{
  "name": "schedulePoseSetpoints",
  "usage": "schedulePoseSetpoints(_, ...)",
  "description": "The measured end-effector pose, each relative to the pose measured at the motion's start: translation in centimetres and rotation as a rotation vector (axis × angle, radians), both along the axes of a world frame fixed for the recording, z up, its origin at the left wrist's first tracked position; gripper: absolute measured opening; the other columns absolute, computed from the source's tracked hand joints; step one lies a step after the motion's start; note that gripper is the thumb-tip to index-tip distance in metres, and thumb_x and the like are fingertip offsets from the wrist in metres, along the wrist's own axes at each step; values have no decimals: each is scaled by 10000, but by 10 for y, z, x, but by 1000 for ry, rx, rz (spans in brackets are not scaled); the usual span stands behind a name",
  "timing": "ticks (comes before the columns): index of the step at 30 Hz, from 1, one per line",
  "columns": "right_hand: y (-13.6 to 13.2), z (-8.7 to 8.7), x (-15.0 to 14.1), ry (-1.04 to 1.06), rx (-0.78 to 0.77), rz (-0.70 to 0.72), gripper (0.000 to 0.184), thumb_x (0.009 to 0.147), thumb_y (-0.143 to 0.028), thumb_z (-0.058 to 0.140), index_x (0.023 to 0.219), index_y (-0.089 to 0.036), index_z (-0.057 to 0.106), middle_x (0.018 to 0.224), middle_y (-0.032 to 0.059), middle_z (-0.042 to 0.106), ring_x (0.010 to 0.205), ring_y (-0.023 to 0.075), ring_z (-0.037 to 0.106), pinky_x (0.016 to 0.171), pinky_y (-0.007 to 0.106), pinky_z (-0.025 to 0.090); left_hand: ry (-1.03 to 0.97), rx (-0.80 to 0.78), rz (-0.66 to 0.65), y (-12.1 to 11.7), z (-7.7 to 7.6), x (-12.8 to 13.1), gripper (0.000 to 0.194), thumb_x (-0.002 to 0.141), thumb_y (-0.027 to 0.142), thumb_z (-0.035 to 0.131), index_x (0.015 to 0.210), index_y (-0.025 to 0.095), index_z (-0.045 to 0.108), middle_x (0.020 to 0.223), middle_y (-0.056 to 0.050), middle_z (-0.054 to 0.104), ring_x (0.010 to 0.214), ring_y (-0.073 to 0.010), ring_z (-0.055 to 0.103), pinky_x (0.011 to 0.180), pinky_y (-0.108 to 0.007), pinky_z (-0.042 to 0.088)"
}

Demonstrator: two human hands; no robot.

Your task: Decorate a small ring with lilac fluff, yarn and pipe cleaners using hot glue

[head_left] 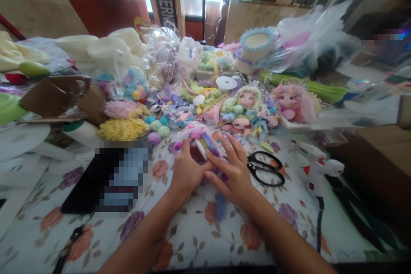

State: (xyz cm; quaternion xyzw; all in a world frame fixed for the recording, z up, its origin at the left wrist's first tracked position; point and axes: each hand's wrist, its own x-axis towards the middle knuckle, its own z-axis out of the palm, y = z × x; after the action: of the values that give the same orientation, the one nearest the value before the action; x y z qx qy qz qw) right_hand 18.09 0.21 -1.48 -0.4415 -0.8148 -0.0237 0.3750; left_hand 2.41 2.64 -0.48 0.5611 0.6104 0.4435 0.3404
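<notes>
In front of me on the flowered tablecloth, my left hand (189, 167) curls its thumb and fingers around a small fuzzy pink-and-purple doll piece (199, 142). A pale, flat edge shows on the piece between my thumb and fingers, but much of it is covered. My right hand (233, 169) grips the same piece from the right, thumb and index finger against it, other fingers stretched forward. A strip of bluish-purple fluff (220, 207) hangs or lies below my hands. Black-handled scissors (266, 169) lie just right of my right hand.
At right are a white glue gun (316, 165) and a cardboard box (379, 158). A tablet (86, 180) lies to the left. Behind my hands are yellow yarn (123, 127), pom-poms (156, 126), a white spool (226, 83), decorated dolls (245, 98) and plastic bags (314, 38).
</notes>
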Motion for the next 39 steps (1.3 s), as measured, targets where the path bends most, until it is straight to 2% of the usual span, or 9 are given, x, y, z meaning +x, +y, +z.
schedulePoseSetpoints(6, -2, -2, -1, 8, 30, 21, 453, 926, -368, 596, 1355, -222, 597, 1577, 162, 388, 1487, 346, 303, 1158, 578, 315, -13, 35, -39, -1, -3, -1, 586, 667, 305, 773, 1184, 210, 514, 932, -42, 730, 839, -238, 723, 769, -360, 570)
schedulePoseSetpoints(12, -1, -1, 0, 37, 78, 25, 407, 916, -348, 605, 1305, -233, 632, 1580, 132, 395, 1471, 338, 341, 1153, 566, 343, -291, -48, -106, 0, -5, 1, 661, 677, 269, 766, 1258, 181, 465, 1012, -84, 735, 915, -247, 733, 814, -361, 580)
schedulePoseSetpoints(17, 1, 1, 2, 63, 62, 20, 359, 913, -330, 602, 1255, -244, 670, 1568, 117, 418, 1466, 339, 351, 1145, 566, 365, -510, -92, -109, 3, -2, 3, 645, 638, 212, 746, 1224, 164, 481, 939, -59, 738, 857, -226, 736, 781, -324, 579)
schedulePoseSetpoints(25, 0, 2, -1, 60, 53, 0, 338, 910, -291, 606, 1239, -264, 675, 1556, 106, 438, 1459, 327, 368, 1139, 565, 370, -335, -37, -32, 1, -2, 1, 636, 636, 203, 742, 1224, 177, 501, 1001, -70, 728, 899, -240, 730, 794, -342, 579)
schedulePoseSetpoints(29, 0, 1, -1, 39, 28, 16, 390, 918, -316, 592, 1299, -250, 642, 1561, 121, 427, 1462, 330, 363, 1136, 550, 380, -529, -96, -94, 3, -1, 1, 562, 645, 206, 733, 1160, 174, 512, 942, -43, 732, 846, -210, 724, 746, -297, 563)
schedulePoseSetpoints(34, 1, -2, -1, -23, 65, 8, 426, 919, -305, 594, 1339, -232, 610, 1546, 151, 440, 1461, 330, 360, 1132, 548, 369, -838, -258, -177, 5, 0, -1, 428, 751, 236, 704, 1135, 200, 518, 902, 0, 699, 751, -137, 685, 704, -245, 527)
schedulePoseSetpoints(39, 2, -4, -1, -72, 80, -42, 435, 919, -274, 587, 1354, -258, 592, 1538, 135, 459, 1454, 321, 377, 1132, 548, 356, -922, -311, -188, 6, 3, 0, 292, 764, 246, 714, 993, 202, 537, 955, -4, 685, 819, -131, 683, 769, -253, 534)
